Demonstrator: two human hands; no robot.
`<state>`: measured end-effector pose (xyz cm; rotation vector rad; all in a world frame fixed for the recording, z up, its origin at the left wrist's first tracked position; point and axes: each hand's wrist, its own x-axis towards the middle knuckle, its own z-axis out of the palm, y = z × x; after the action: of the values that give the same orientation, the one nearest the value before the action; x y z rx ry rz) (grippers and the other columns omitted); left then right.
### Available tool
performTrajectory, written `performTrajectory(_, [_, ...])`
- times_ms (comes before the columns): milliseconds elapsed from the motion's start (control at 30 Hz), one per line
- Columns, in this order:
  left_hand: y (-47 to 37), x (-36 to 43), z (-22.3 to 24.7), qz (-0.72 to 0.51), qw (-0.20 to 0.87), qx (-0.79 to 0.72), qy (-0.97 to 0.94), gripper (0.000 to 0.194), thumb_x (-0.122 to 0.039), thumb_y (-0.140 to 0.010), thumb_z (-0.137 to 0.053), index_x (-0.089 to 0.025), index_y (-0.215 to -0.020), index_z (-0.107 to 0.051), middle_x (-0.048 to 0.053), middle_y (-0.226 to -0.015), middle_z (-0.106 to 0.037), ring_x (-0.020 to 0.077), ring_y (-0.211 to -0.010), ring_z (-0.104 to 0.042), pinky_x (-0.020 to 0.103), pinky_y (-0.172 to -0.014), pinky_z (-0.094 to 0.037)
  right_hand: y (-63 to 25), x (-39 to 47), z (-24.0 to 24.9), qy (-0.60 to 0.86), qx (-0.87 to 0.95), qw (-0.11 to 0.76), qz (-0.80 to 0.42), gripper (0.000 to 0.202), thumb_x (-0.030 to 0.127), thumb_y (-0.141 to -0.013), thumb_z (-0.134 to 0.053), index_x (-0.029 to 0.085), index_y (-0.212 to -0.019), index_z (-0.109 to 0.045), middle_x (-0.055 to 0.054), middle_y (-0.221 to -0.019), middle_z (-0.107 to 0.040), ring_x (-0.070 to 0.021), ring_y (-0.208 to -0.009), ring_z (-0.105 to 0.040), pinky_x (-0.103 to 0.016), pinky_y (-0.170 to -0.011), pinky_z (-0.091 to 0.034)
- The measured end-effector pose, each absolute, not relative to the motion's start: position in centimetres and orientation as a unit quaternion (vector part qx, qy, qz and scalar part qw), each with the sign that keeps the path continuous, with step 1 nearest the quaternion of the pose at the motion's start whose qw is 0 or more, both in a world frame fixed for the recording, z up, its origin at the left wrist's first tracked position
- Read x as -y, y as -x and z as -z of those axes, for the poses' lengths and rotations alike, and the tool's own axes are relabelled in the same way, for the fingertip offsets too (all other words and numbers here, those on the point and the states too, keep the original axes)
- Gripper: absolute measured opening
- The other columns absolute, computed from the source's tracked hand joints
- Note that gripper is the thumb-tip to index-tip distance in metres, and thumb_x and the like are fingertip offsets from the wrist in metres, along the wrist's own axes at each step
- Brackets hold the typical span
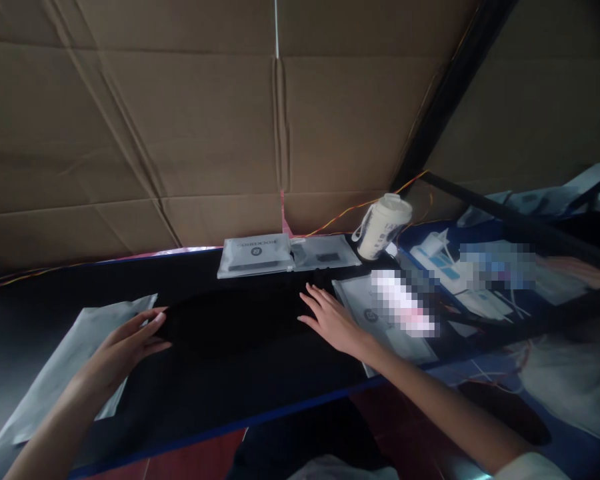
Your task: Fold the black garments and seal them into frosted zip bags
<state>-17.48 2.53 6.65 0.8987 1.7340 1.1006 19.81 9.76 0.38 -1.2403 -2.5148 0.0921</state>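
Note:
My left hand (133,338) is over the right edge of a pale plastic bag (65,357) at the left of the black table. Its fingers are apart, with nothing visible between them. My right hand (333,320) hovers or rests on the black surface right of centre, palm down with fingers spread. Beside it, partly under my right forearm, lies a flat translucent pouch (353,293) with a round logo. A printed white pouch (257,252) and a clear pouch with a dark item (329,257) lie at the back edge.
A white lidded cup (384,225) stands at the back right. Beyond it are white power strips (443,263), cables and a black frame bar (505,220). Cardboard (205,127) forms a wall behind the table (220,380). A thin orange wire runs along the back.

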Motion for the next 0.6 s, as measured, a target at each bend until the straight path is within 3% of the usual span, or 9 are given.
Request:
performTrajectory(233, [16.5,-1.8,-8.3,-0.411,0.407,-0.723,-0.377,0.06,-0.059,-0.058,-0.077,-0.022,-0.102,-0.06,-0.003,-0.1,-0.061,0.0139,-0.081,-0.06,0.021,-0.065,-0.054,-19.9,-8.9,-0.8,0.434,0.886,0.164,-0.028,0.05,0.039,-0.094,-0.049,0.007,-0.133,-0.051,-0.02,-0.143,-0.045,-0.0305,-0.133,-0.041,-0.046,-0.108,-0.037])
performTrajectory(400, [14.4,-3.3,-11.1,-0.305,0.347,-0.753,-0.469,0.055,-0.056,-0.067,-0.068,-0.019,-0.106,-0.058,-0.007,-0.061,-0.056,0.0102,-0.051,-0.052,0.019,-0.045,-0.04,-20.1,-7.9,-1.1,0.43,0.881,0.188,-0.052,0.043,0.037,-0.092,-0.053,0.014,-0.128,-0.055,-0.018,-0.138,-0.051,-0.0304,-0.128,-0.047,-0.048,-0.104,-0.042])
performTrajectory(500, [11.6,-5.1,-12.5,-0.295,0.325,-0.72,-0.538,0.047,-0.052,-0.074,-0.063,-0.02,-0.106,-0.054,-0.007,-0.066,-0.056,0.0108,-0.051,-0.054,0.018,-0.041,-0.035,-20.1,-7.7,-1.5,0.436,0.865,0.23,-0.091,0.04,0.035,-0.092,-0.053,0.016,-0.128,-0.054,-0.016,-0.137,-0.052,-0.0295,-0.126,-0.049,-0.049,-0.103,-0.042])
performTrajectory(600, [7.9,-6.9,-12.8,-0.287,0.311,-0.662,-0.618,0.039,-0.05,-0.08,-0.059,-0.021,-0.106,-0.053,-0.006,-0.068,-0.055,0.0111,-0.051,-0.055,0.019,-0.042,-0.037,-20.1,-7.8,-2.2,0.447,0.823,0.3,-0.181,0.034,0.037,-0.092,-0.052,0.02,-0.121,-0.057,-0.012,-0.123,-0.062,-0.0257,-0.115,-0.058,-0.045,-0.099,-0.046])
